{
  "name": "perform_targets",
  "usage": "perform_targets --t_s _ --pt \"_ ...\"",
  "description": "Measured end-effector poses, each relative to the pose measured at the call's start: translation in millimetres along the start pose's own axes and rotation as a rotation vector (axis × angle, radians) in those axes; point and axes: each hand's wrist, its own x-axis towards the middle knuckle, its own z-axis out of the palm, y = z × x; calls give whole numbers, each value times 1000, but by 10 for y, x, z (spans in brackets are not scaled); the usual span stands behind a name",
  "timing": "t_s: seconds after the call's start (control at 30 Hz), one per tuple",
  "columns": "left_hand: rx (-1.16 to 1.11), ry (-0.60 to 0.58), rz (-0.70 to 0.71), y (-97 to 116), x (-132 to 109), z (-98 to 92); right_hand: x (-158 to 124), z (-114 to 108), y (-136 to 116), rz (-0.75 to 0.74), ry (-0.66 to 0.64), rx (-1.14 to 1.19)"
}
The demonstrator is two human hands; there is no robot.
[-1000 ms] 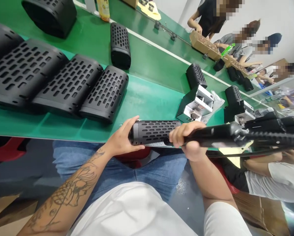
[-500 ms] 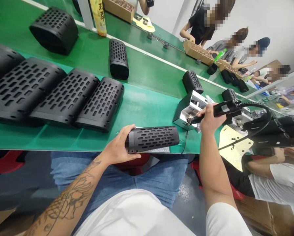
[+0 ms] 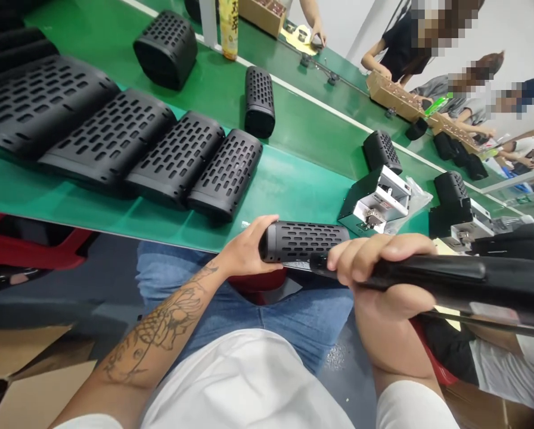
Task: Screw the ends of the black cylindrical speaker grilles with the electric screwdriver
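Note:
My left hand (image 3: 248, 250) is closed around the left end of a black slotted speaker housing (image 3: 309, 239), which lies on its side at the table's front edge. In my right hand (image 3: 383, 271) is a black electric screwdriver (image 3: 446, 277), held almost level. Its tip points left, in front of the housing's lower right side; whether it touches the housing I cannot tell. Behind the housing's right end stands a screw feeder (image 3: 376, 202) with a metal front.
Several more slotted housings (image 3: 153, 155) lie in a row on the left of the green table (image 3: 289, 179). Farther back are single housings (image 3: 260, 101) and a yellow bottle (image 3: 229, 30). A second screw feeder (image 3: 468, 229) stands at right. Co-workers (image 3: 401, 53) sit across the table.
My right hand has brought the screwdriver away from the screw feeder, toward me and down to the housing. The left hand keeps its hold on the housing. The view has shifted left.

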Motion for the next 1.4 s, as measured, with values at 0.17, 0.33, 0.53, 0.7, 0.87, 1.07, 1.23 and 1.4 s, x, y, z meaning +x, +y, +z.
perform_targets --t_s 0.17,0.33,0.53,0.7,0.87,1.07,1.23,1.4 --pt "-34 -16 -27 84 13 -13 21 310 196 55 -92 60" --pt "-34 -7 -48 115 26 3 28 414 303 123 -82 28" --pt "-45 0 -39 115 35 17 49 462 345 195 -141 28" --pt "-46 -17 -31 93 36 15 42 457 391 194 -236 120" --pt "-40 -11 -11 74 36 47 38 415 438 261 -280 127" --pt "-13 -12 -21 37 73 0 -78 351 592 279 -307 154" --pt "169 161 -46 147 -149 200 -115 224 435 237 -183 117" --pt "389 394 -48 510 -948 836 262 -666 158 33 296 -257"
